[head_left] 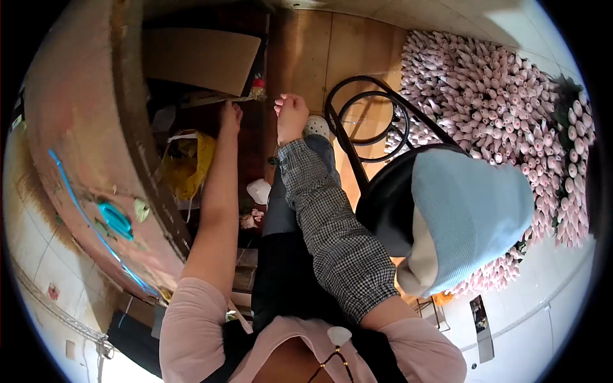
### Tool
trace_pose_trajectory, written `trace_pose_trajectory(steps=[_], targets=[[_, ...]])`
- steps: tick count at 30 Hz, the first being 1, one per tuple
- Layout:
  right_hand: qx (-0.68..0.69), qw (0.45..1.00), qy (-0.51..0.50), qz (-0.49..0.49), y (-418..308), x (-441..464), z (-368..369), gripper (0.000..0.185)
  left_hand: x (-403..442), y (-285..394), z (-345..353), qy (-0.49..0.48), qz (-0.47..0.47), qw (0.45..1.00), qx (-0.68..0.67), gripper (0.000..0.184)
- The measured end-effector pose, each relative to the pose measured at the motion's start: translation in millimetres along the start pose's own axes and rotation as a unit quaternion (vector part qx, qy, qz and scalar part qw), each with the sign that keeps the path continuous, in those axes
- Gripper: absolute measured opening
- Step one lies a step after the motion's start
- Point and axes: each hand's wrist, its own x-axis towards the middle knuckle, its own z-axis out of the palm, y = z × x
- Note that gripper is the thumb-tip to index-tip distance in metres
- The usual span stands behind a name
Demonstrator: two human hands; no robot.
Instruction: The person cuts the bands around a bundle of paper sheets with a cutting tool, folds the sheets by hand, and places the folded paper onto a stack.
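My left hand (231, 117), on the bare arm, is small and shadowed beside the lower edge of a cardboard sheet (201, 60). Its fingers are curled in, and what they may hold is hidden. Across a short gap, my right hand (292, 119) hangs above the floor near a light perforated shoe (317, 127). The fingers of that hand are bent into a loose fist, with nothing visible in them. A black-and-white checked sleeve (332, 223) covers the right forearm.
A worn table (89, 140) at left bears a teal roll (115, 221) and a blue strip (80, 201). Beneath is a yellow bag (195, 166). At right, a black stool (383, 210) carries light blue fabric (469, 210), beside many pink flower buds (485, 102).
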Motion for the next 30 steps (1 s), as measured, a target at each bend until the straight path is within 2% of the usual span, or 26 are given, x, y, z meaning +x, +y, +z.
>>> trace_pose_trajectory(steps=[1,2,4,6,7,8,9,12,14,15,16,17,18,20,21,22,24,25,27,28,30], targets=[[-0.002,0.999,0.034,-0.006,5.7,9.7,3.2,0.019,-24.1,25.4,34.0,0.097,-0.006,0.995,0.022,0.040],[-0.001,0.999,0.039,-0.003,19.3,29.0,12.5,0.019,-14.4,28.8,35.1,0.097,-0.010,0.995,0.026,0.040],[-0.151,0.982,0.090,-0.064,54.2,77.9,33.7,0.017,17.1,34.2,31.6,0.045,-0.058,0.997,-0.013,0.051],[-0.304,0.945,0.098,-0.075,15.0,78.4,62.1,0.024,27.7,28.2,28.9,0.043,-0.085,0.995,0.017,0.052],[-0.324,0.940,0.063,-0.081,26.8,103.0,69.2,0.026,25.4,32.1,27.5,0.032,-0.102,0.993,0.053,0.053],[-0.339,0.936,0.026,-0.095,42.9,141.1,78.9,0.029,10.8,39.4,33.9,0.051,-0.150,0.987,0.023,0.051],[-0.420,0.893,0.016,-0.163,47.9,166.7,86.1,0.033,-2.0,43.6,43.6,0.057,-0.132,0.990,-0.014,0.057],[-0.516,0.818,-0.016,-0.253,77.7,260.5,110.0,0.042,-24.3,41.1,54.5,0.075,-0.104,0.990,-0.061,0.065],[-0.537,0.795,-0.039,-0.279,64.9,262.0,129.9,0.045,-18.1,46.5,45.3,0.085,-0.094,0.989,-0.072,0.068],[-0.577,0.749,-0.145,-0.292,40.9,242.6,128.2,0.048,-12.4,39.3,38.9,0.061,-0.056,0.994,-0.075,0.072],[-0.571,0.760,-0.199,-0.237,42.2,241.3,127.1,0.052,-11.6,30.9,32.6,0.038,-0.025,0.996,-0.076,0.077],[-0.564,0.767,-0.247,-0.178,47.0,243.5,125.6,0.056,-7.8,32.9,30.5,0.060,-0.045,0.991,-0.110,0.077],[-0.565,0.769,-0.243,-0.174,49.4,230.3,124.2,0.056,-10.8,35.3,31.6,0.058,-0.049,0.991,-0.106,0.077],[-0.524,0.806,-0.196,-0.193,57.4,184.4,120.6,0.057,-20.5,43.4,19.7,0.178,-0.048,0.970,0.158,0.074],[-0.525,0.806,-0.197,-0.190,59.2,175.1,119.1,0.057,5.3,22.5,-10.3,0.175,0.009,0.959,0.224,0.075],[-0.536,0.801,-0.193,-0.182,62.7,168.9,116.8,0.058,4.4,24.1,-24.6,0.176,0.005,0.958,0.224,0.075],[-0.549,0.795,-0.189,-0.175,65.9,154.9,110.2,0.059,-8.2,25.8,-36.7,0.157,0.060,0.932,0.321,0.073],[-0.525,0.814,-0.176,-0.178,67.4,148.2,105.9,0.058,-15.5,27.0,-36.9,0.151,0.079,0.920,0.352,0.075],[-0.502,0.830,-0.164,-0.177,68.5,138.1,100.9,0.058,-34.1,30.6,-36.8,0.235,0.143,0.870,0.410,0.066],[-0.505,0.831,-0.165,-0.165,65.8,134.9,102.3,0.059,-44.5,37.4,-35.3,0.236,0.141,0.870,0.410,0.066],[-0.508,0.831,-0.168,-0.151,58.5,135.4,104.5,0.060,-62.6,52.7,-31.2,0.230,0.073,0.945,0.219,0.056]])
